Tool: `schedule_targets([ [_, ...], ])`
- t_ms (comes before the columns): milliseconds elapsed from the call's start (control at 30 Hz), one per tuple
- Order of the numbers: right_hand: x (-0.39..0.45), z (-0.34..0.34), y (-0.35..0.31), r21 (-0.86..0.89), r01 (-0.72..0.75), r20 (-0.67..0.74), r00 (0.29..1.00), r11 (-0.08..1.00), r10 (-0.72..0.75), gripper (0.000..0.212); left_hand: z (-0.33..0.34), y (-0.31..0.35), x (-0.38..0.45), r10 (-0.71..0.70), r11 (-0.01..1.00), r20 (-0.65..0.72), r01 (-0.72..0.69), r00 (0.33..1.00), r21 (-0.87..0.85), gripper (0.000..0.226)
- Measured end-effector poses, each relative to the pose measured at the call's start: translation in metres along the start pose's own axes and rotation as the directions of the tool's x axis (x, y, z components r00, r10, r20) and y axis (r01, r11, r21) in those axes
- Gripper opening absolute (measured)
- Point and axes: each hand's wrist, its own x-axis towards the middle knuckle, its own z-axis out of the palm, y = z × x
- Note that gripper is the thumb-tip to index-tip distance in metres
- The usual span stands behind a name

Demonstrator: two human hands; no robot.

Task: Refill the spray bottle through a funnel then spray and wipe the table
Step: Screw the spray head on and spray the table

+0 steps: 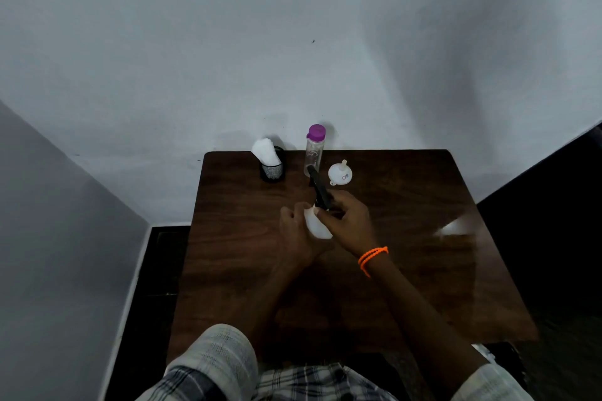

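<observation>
At mid-table, a person's left hand [294, 228] grips the white spray bottle [315, 227] while the right hand [345, 216] grasps its black spray head [321, 189], with funnel [339, 172] and purple-capped water bottle [314, 150] standing untouched at the far edge, refilling apparently not yet begun.

A dark wooden table [407, 238] stands against a pale grey-white wall [293, 42], another wall [49, 205] closing the left side, dark floor [156, 270] below, under dim light.
</observation>
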Motion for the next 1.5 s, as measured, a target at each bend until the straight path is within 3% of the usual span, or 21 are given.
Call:
schedule_targets([
  [300,0.004,0.002,0.001,-0.088,-0.085,0.012,0.996,0.992,0.086,0.036,-0.007,0.009,-0.008,0.011,0.999,-0.016,-0.011,1.000,-0.030,0.072],
  [467,0.004,0.004,0.007,-0.038,-0.048,0.104,0.993,0.998,0.052,0.034,-0.012,0.010,-0.007,-0.026,0.998,0.002,0.026,1.000,-0.060,0.082],
  [667,0.005,0.013,0.003,-0.005,-0.095,-0.024,0.995,0.995,0.095,0.035,-0.011,0.000,-0.003,-0.021,0.999,0.036,0.022,0.999,-0.032,0.096],
  [900,-0.005,0.033,0.003,0.025,-0.149,-0.177,0.973,0.989,0.151,0.034,-0.007,0.006,-0.007,0.044,0.999,-0.042,-0.045,0.998,-0.030,0.062],
  [1000,-0.004,0.034,0.005,0.038,-0.147,-0.128,0.980,0.988,0.150,0.030,-0.009,0.003,-0.007,0.045,0.999,-0.022,-0.044,0.999,0.017,0.057],
  [1133,0.005,0.025,0.006,0.030,-0.138,0.039,0.990,0.990,0.137,0.033,-0.017,0.004,-0.005,-0.014,0.999,0.121,0.018,0.993,-0.029,0.091],
  [1233,0.010,0.019,0.008,-0.044,-0.096,0.056,0.994,0.994,0.098,0.027,-0.016,0.006,-0.007,-0.038,0.999,0.059,0.040,0.998,-0.031,0.080],
  [1367,0.007,0.026,0.007,-0.082,-0.121,-0.045,0.992,0.989,0.118,0.024,-0.019,0.006,-0.010,-0.051,0.997,0.098,0.056,0.994,-0.056,0.089],
  [1500,0.002,0.043,0.003,-0.110,-0.150,-0.236,0.964,0.983,0.121,0.025,-0.015,0.014,-0.015,-0.131,0.990,-0.001,0.130,0.991,0.044,0.060],
])
